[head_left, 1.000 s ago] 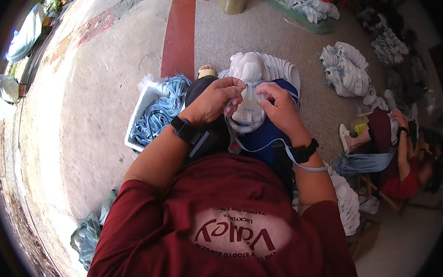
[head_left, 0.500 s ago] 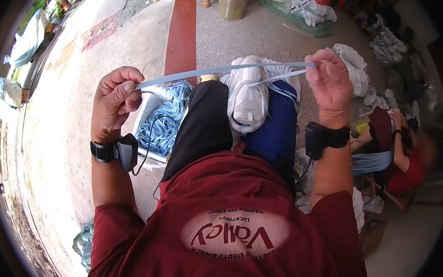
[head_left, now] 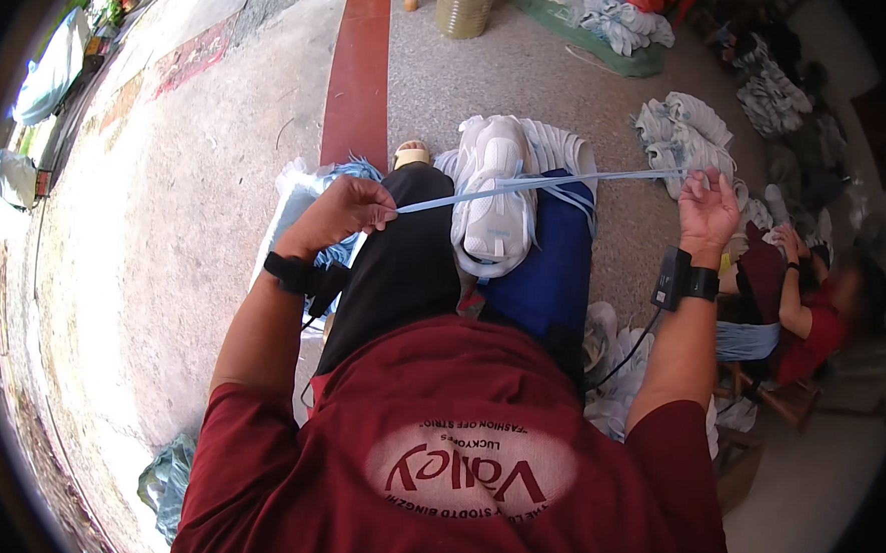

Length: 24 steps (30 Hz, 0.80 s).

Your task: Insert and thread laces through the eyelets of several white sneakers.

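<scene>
Head view shows your left hand [head_left: 338, 211] closed on one end of a pale blue lace [head_left: 548, 182], and your right hand [head_left: 708, 202] pinching the other end, fingers curled round it. The lace runs taut between them, just above a white shoe [head_left: 495, 194] that lies sole-up on your lap, across the blue cloth [head_left: 543, 282] on your right thigh. Where the lace meets the shoe is hard to make out; extra loops hang beside it. Each wrist carries a black band; the right one's cable drops behind your arm. A heap of blue laces [head_left: 320, 185] sits half hidden under your left hand. White shoes [head_left: 686, 129] lie piled on the floor near your right hand. Beside them, a seated person [head_left: 812, 316] is cut off by the dark rim.
</scene>
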Available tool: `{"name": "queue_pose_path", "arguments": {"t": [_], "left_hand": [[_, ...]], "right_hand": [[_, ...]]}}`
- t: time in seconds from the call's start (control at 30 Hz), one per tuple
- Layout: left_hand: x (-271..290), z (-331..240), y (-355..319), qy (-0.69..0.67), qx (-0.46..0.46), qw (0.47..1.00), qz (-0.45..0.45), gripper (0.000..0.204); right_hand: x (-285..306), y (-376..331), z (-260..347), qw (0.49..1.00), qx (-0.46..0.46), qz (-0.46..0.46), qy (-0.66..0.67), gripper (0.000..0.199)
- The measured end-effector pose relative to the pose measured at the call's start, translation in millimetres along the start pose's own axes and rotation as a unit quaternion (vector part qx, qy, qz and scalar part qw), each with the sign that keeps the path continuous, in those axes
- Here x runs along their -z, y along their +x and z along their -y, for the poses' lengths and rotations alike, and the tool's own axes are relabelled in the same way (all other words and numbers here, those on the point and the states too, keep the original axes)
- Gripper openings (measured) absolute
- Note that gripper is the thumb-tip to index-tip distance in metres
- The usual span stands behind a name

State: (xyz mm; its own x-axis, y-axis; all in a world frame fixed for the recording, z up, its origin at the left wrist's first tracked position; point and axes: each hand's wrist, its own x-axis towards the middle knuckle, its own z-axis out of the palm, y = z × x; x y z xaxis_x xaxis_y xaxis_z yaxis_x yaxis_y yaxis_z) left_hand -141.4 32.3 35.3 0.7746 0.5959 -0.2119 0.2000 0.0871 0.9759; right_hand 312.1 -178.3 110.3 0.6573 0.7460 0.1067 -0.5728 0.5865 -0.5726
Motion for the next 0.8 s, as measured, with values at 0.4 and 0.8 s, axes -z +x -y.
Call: {"name": "queue_pose_path", "arguments": {"t": [0.4, 0.8], "left_hand": [[-64.6, -57.1, 77.6, 0.055, -0.085, 0.993, 0.053, 0.007], [-67.4, -4.3, 111.7, 0.295, -0.086, 0.95, -0.059, 0.02]], "right_hand": [[-28.4, -28.9, -91.8, 0.501, 0.278, 0.111, -0.812, 0.01], [-72.9, -76.9, -207.6, 0.502, 0.126, 0.359, -0.777, 0.018]]}}
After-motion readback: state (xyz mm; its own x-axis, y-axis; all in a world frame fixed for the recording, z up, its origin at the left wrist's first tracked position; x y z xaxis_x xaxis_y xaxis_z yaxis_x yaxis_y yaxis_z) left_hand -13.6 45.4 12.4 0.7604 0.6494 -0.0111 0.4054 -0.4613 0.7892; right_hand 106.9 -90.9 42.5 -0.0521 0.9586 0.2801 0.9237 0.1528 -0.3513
